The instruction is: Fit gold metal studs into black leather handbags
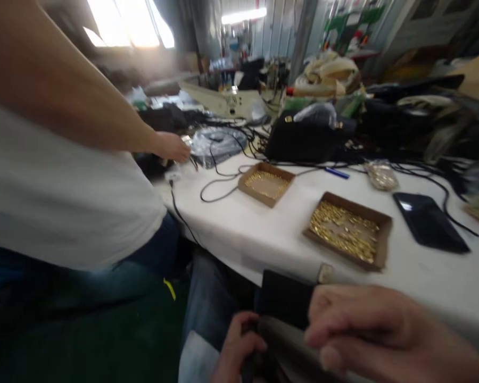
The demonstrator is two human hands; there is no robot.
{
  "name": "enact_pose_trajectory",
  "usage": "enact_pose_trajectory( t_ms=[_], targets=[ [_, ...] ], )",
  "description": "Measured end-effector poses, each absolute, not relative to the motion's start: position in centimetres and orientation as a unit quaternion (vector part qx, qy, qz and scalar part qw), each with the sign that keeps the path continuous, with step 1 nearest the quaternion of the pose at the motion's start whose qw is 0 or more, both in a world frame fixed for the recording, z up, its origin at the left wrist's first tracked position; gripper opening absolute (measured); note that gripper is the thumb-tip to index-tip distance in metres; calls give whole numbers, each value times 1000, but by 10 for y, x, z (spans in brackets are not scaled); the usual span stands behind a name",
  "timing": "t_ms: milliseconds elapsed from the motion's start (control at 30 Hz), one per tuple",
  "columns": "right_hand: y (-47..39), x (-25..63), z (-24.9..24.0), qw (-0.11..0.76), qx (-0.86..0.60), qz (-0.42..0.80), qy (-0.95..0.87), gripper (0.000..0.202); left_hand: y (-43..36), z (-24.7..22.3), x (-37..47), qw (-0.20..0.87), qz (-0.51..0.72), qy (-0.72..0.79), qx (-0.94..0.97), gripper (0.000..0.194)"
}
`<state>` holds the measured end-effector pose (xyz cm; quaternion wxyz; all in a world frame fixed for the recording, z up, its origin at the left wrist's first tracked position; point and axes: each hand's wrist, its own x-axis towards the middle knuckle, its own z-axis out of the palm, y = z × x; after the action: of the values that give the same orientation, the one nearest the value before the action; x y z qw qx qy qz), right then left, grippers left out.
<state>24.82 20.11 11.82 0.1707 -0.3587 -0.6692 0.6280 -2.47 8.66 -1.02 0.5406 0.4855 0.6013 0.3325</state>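
At the bottom of the head view, my left hand [239,348] has its fingers curled round the edge of a dark piece [289,348] that lies over my lap. To its right, my right hand [375,332] is closed, with thumb and fingers pressed together above the same piece; whatever it may hold is hidden. A black flap [285,298] shows between the hands, at the table's edge. Beyond my right hand stands a cardboard tray [384,239] of small gold-coloured metal parts [343,229]. Another such tray [274,201] is farther left.
A person in a white shirt [72,202] stands close at left, a hand [173,146] reaching over the white table [239,229]. On it lie a phone [431,222], a blue pen [337,173], a plastic bag [382,175], a black bag [303,138] and loose cords.
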Motion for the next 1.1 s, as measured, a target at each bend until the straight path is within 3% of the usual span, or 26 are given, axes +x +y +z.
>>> enact_pose_trajectory(
  t_ms=[100, 200, 333, 500, 767, 1100],
  targets=[
    [175, 212, 128, 68, -386, 714, -581, 15, 48, 0, -8, 535, 351, 585, 498, 18],
    [163, 204, 113, 20, -403, 715, -571, 22, 38, 10, -11, 540, 341, 596, 486, 11],
    [148, 209, 82, -12, -496, 658, -566, 14, 36, 13, -14, 542, 332, 595, 493, 29],
    [136, 203, 48, 19, -520, 701, -488, 7, 31, 16, -13, 541, 320, 590, 508, 29],
    [139, 197, 49, 47, -505, 789, -346, 26, 24, 19, -18, 538, 320, 597, 502, 26],
    [123, 200, 39, 25, -499, 757, -420, 6, 10, 7, -15, 497, 337, 597, 531, 28]
  ],
)
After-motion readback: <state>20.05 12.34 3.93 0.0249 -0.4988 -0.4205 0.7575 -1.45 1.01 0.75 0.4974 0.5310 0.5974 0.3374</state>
